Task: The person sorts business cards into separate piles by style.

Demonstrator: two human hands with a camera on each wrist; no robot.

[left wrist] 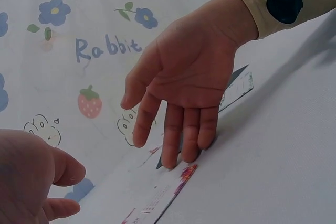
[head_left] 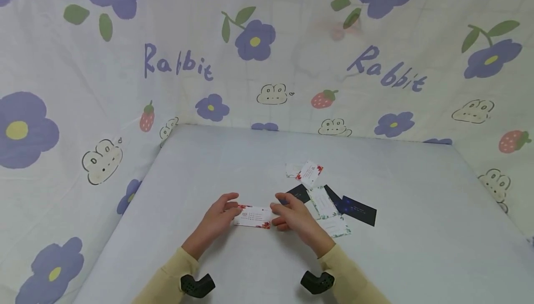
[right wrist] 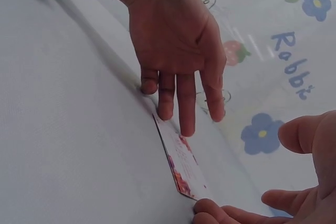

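Note:
A white business card (head_left: 253,217) with red floral corners lies on the table between the two hands. My left hand (head_left: 216,216) is at its left end, fingertips right at the edge. My right hand (head_left: 299,218) faces it from the other end, fingers loosely extended. In the left wrist view the right hand (left wrist: 191,66) shows its palm, fingertips close to the card's red corner (left wrist: 184,177). From the right wrist, the left hand (right wrist: 170,40) has fingers pointing down at the card (right wrist: 184,166). Neither hand grips anything.
Right of the hands lie loose cards: a dark blue one (head_left: 359,211), a green-leaf one (head_left: 323,202), another leafy one (head_left: 335,226) and a black one (head_left: 298,193). Farther back is a red-cornered card (head_left: 310,173) overlapping a pale one (head_left: 292,169). Patterned cloth (head_left: 292,63) walls the table (head_left: 200,165).

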